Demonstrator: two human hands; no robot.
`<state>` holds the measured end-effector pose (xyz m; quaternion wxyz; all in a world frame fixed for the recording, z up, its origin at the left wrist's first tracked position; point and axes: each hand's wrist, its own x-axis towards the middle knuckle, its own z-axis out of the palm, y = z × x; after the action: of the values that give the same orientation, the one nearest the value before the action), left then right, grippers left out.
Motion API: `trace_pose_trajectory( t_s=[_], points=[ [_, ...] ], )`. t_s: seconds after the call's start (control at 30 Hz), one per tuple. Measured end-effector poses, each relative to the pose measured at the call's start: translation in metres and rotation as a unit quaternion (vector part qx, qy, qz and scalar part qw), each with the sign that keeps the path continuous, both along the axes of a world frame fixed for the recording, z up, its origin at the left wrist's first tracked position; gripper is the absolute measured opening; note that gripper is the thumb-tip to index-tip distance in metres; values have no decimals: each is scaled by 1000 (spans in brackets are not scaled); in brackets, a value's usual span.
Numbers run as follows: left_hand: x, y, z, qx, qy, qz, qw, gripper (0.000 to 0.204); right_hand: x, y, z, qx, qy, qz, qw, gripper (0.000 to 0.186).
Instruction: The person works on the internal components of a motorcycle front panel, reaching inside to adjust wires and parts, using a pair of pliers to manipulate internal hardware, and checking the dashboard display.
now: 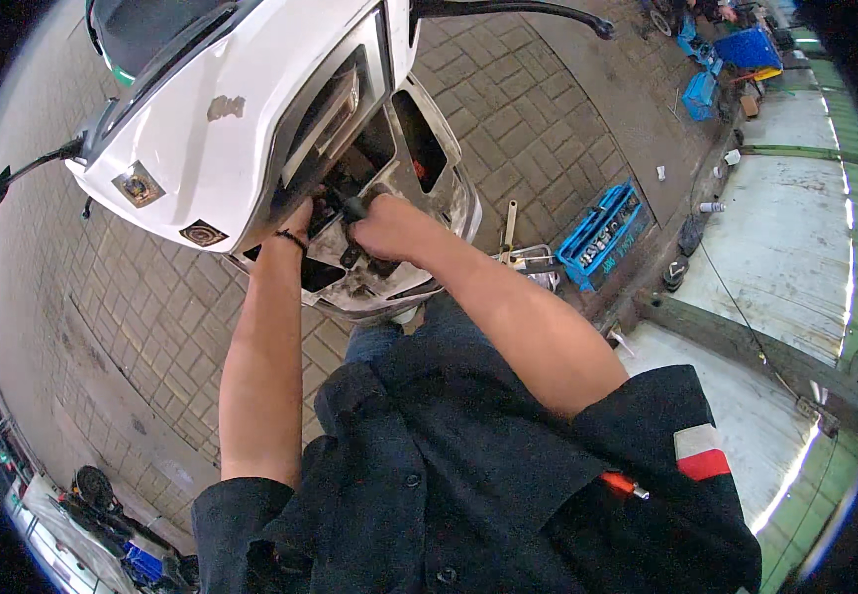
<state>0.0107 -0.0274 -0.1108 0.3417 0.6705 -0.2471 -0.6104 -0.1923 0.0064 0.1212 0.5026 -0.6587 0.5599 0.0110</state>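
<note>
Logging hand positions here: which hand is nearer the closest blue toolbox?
Right. The right hand is left of the blue toolbox; the left hand is farther left, beside the white bodywork.

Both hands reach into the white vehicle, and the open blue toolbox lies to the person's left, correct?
Not quite: the open blue toolbox lies to the person's right, as the head view shows. The left hand and right hand do reach into the white vehicle.

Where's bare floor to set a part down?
Bare paving: left of the left forearm, bordered above by the white scooter; also between scooter and blue toolbox, beyond the pale bar. Crowded: around left hand and right hand, and between bar and toolbox.
</note>
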Motion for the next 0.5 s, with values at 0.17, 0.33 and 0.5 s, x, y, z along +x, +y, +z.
trace_pose_trajectory(
  t_s=[0.17, 0.33, 0.5],
  points=[
    [23, 11, -14, -115, -168, -42, 978, 26, 13, -2, -2, 25, 9, 6, 1000, 29],
    [-2, 12, 39, -151, -476, -265, 825, 32, 4, -1, -20, 15, 3, -55, 998, 31],
    [-2, 19, 49, -126, -484, -282, 819, 42, 8, -2, 4, 16, 12, -39, 999, 32]
  ],
)
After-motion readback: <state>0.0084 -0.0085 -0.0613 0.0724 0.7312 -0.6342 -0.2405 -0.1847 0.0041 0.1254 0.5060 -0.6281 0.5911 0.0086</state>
